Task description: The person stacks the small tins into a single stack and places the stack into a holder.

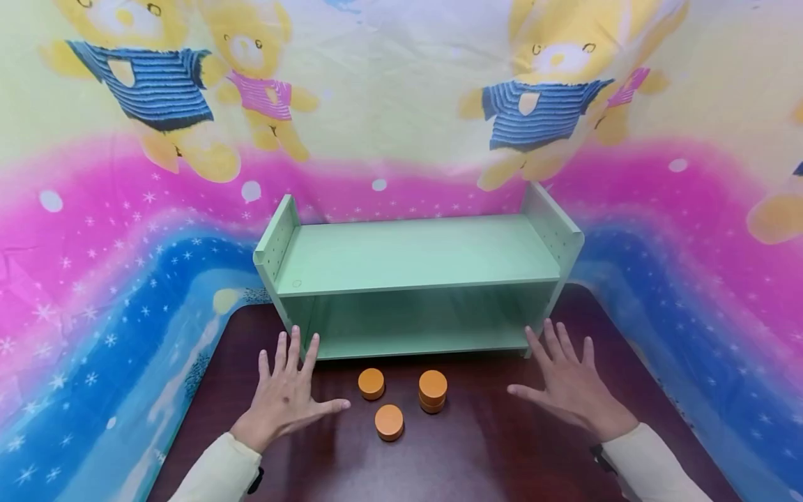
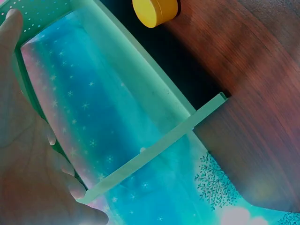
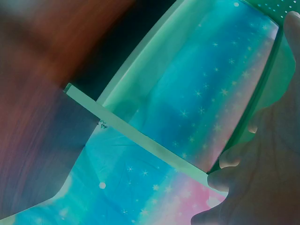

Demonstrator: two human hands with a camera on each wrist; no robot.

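Observation:
My left hand [image 1: 285, 397] hovers palm down with its fingers spread, near the left front corner of a pale green two-level shelf [image 1: 417, 254]. My right hand [image 1: 571, 383] is spread likewise by the shelf's right front corner. Neither holds anything. Between them, on the dark table, are orange round pieces: one piece [image 1: 371, 384] near the shelf, another piece [image 1: 389, 422] closer to me, and a short stack [image 1: 433, 392] of two on the right. In the left wrist view, an orange piece [image 2: 154, 11] shows at the top edge.
The shelf stands at the back of the dark brown wooden table [image 1: 464, 460], its side panels rising above the upper board. A printed cloth [image 1: 389, 104] with bears and snowflakes hangs behind and around both sides of the table.

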